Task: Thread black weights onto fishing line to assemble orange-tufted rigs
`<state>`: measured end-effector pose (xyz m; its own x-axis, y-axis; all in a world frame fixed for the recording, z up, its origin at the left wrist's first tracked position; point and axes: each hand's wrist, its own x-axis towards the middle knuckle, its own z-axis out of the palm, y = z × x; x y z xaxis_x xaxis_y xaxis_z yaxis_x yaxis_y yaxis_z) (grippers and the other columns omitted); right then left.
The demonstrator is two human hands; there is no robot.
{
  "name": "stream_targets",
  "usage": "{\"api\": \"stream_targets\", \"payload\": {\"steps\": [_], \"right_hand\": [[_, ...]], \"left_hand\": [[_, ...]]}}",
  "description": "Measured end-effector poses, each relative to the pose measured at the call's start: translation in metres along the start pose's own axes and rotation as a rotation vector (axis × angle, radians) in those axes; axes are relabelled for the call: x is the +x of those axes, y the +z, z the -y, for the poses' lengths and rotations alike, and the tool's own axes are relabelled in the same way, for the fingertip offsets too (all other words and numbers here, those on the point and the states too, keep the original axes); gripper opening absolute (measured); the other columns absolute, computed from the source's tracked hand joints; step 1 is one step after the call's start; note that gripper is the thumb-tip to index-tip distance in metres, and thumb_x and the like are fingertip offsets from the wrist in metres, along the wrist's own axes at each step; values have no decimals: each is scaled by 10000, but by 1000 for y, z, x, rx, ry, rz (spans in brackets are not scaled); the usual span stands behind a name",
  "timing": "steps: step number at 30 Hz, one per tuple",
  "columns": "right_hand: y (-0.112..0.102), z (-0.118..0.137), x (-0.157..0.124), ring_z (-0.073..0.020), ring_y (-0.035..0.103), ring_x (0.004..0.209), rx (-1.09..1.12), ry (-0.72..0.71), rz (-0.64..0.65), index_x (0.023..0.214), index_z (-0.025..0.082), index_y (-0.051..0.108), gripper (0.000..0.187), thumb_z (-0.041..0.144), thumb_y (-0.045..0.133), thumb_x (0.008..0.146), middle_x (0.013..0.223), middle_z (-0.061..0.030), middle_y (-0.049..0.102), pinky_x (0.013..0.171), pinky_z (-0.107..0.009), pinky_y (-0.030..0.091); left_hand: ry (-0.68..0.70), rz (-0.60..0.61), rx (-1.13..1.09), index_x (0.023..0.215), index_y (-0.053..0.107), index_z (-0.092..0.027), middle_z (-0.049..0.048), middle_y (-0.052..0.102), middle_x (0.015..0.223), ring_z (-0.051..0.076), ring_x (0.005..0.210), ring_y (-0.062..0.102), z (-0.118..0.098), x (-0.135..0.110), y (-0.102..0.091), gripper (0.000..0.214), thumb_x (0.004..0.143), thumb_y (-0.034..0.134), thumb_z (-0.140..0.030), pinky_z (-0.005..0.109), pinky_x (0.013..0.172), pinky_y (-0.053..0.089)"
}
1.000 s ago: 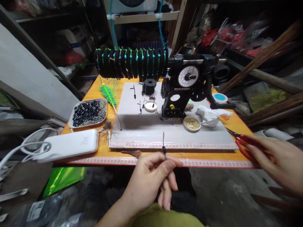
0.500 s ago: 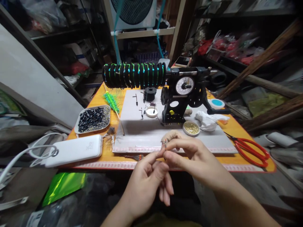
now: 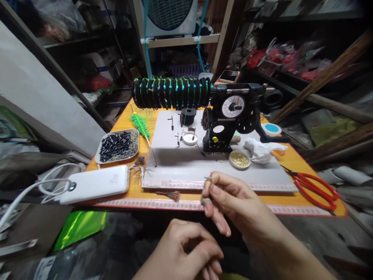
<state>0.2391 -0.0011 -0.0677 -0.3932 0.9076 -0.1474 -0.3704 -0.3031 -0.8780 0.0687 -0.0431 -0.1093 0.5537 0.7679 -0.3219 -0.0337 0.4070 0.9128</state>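
My right hand [image 3: 230, 198] is raised just over the front edge of the table. Its thumb and fingertips pinch a small thin grey piece [image 3: 208, 178] that juts out to the left; its kind is too small to tell. Lower down, in front of the table edge, is my left hand [image 3: 186, 249], apart from the right. The left fingers are curled in toward the thumb, and whatever may lie inside them is hidden. Behind the hands stands a black hand-cranked machine [image 3: 217, 142] with a dial and a drum [image 3: 171, 93] wound with black rings and green and blue cords.
A tray [image 3: 117, 160] of black tubes stands left, behind a white power bank [image 3: 96, 183] with cables. A dish of gold bits [image 3: 239, 160], crumpled tissue [image 3: 259, 151] and red-handled scissors [image 3: 314, 190] are on the right. An orange-tipped bundle [image 3: 175, 195] lies near the front edge.
My hands, together before, have separated. The left has dropped down toward me; the right has shifted slightly right and holds the thin piece alone. The whole view has shifted a little.
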Motion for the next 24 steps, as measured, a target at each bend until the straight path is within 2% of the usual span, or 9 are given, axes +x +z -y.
{"api": "stream_targets", "payload": {"steps": [2, 4, 7, 11, 14, 16, 19, 21, 24], "right_hand": [[-4, 1, 0, -20, 483, 351, -51, 11, 24, 854, 158, 640, 279, 425, 685, 922, 762, -39, 733, 334, -109, 332], [-7, 5, -1, -20, 531, 419, -108, 3, 24, 866, 154, 710, 250, 397, 695, 921, 949, -91, 764, 344, -103, 325], [-7, 13, -2, -150, 707, 892, -285, -109, 1, 887, 203, 801, 184, 364, 715, 905, 1214, -104, 701, 603, -162, 536], [-7, 24, -5, -253, 577, 1245, -778, -363, -43, 994, 268, 813, 186, 295, 633, 953, 1279, -91, 641, 973, -340, 517], [-10, 28, -4, -147, 676, 890, -646, -313, -161, 1209, 289, 728, 270, 341, 632, 962, 1021, -63, 699, 687, -189, 546], [-10, 30, 2, -56, 538, 483, -276, -124, -105, 1286, 259, 663, 365, 417, 634, 958, 691, 3, 669, 443, -110, 426], [-6, 32, 16, -23, 314, 276, 152, 99, 96, 938, 153, 709, 326, 471, 642, 926, 463, 41, 584, 360, -159, 445], [-3, 33, 24, -8, 254, 256, 251, 100, 85, 637, 166, 544, 399, 447, 670, 890, 439, 52, 548, 302, -134, 394], [-3, 34, 30, 16, 158, 263, 322, 42, 12, 555, 182, 327, 522, 383, 707, 850, 411, 83, 477, 256, -51, 210]], "left_hand": [[20, 7, 108, 720, 717, -141, 56, 673, 654, 158, 551, 646, -10, 2, -5, 254, 854, 709, -357, 259, 557, 502], [123, -33, 299, 876, 775, -185, 90, 720, 965, 222, 832, 679, -24, 5, -10, 144, 761, 808, -266, 285, 674, 507], [292, -123, 351, 1177, 698, -288, 71, 569, 1325, 288, 1232, 514, -41, 13, -11, 499, 710, 871, -305, 321, 901, 467], [362, -112, 79, 929, 662, -194, 54, 614, 979, 231, 988, 579, -49, 26, -6, 220, 948, 618, -409, 321, 868, 454], [345, -111, 111, 765, 603, -181, 18, 587, 783, 180, 801, 559, -50, 31, -2, 333, 1003, 523, -399, 282, 789, 425], [349, -87, 117, 756, 604, -173, 34, 617, 775, 187, 803, 576, -49, 31, 0, 380, 1028, 462, -398, 289, 806, 432], [347, -40, 21, 821, 637, -153, 71, 677, 795, 208, 829, 619, -44, 29, 3, 395, 1046, 409, -383, 322, 849, 460], [339, 31, -114, 796, 622, -152, 67, 682, 691, 213, 798, 648, -36, 26, 6, 402, 1047, 406, -378, 333, 844, 475], [274, 182, -422, 767, 612, -142, 68, 711, 590, 206, 693, 711, -22, 23, 11, 425, 1046, 405, -387, 327, 779, 515]]}}
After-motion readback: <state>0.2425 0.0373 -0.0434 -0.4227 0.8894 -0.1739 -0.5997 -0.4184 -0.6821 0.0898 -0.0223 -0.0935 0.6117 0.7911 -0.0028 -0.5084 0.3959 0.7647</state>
